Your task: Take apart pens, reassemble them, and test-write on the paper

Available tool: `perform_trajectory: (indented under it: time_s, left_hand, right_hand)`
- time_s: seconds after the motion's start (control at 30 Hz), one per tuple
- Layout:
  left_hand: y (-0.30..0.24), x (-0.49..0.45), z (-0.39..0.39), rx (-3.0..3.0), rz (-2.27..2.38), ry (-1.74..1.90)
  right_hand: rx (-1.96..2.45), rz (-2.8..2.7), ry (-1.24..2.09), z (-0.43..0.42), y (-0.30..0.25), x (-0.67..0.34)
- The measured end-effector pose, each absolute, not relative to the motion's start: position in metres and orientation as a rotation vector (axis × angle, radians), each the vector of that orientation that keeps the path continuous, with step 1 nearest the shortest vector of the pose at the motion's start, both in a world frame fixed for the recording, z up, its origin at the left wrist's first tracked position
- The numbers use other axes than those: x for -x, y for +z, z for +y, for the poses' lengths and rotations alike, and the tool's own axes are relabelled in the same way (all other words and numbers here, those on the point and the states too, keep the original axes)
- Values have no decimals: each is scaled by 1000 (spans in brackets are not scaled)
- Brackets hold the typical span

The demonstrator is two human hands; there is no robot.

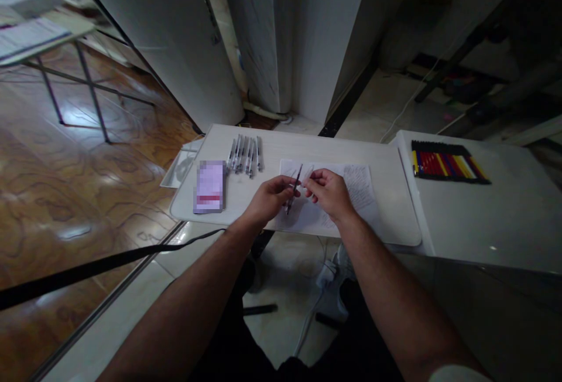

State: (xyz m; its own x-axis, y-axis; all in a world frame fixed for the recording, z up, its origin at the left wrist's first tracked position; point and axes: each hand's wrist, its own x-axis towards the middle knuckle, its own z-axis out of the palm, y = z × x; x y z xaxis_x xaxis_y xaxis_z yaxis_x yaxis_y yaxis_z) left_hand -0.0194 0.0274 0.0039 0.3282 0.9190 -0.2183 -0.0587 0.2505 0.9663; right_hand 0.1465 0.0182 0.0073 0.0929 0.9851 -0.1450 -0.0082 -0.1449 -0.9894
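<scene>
My left hand [268, 197] is closed round a dark pen [295, 186] that stands tilted over a written sheet of paper [351, 186]. Just to its right, my right hand [329, 191] pinches a small clear piece [307, 174], perhaps the pen's cap, at the pen's upper end. Both hands hover above the small white table [395, 218]. Behind my left hand, several more pens [246, 156] lie side by side on the table.
A small pale box or booklet [209, 186] lies at the table's left. A case of coloured pencils [448, 164] rests on a second white table [504, 218] to the right. Wooden floor and a folding table's legs [88, 89] lie left; a black strap [109, 262] crosses below.
</scene>
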Motion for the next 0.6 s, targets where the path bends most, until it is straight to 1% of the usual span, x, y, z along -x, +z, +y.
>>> perform_trajectory:
  time_s: [0.6]
  left_hand:
    - [-2,16,27,-1144,1019,904]
  right_hand:
    - [1356,-1105,1242,17,5,-145]
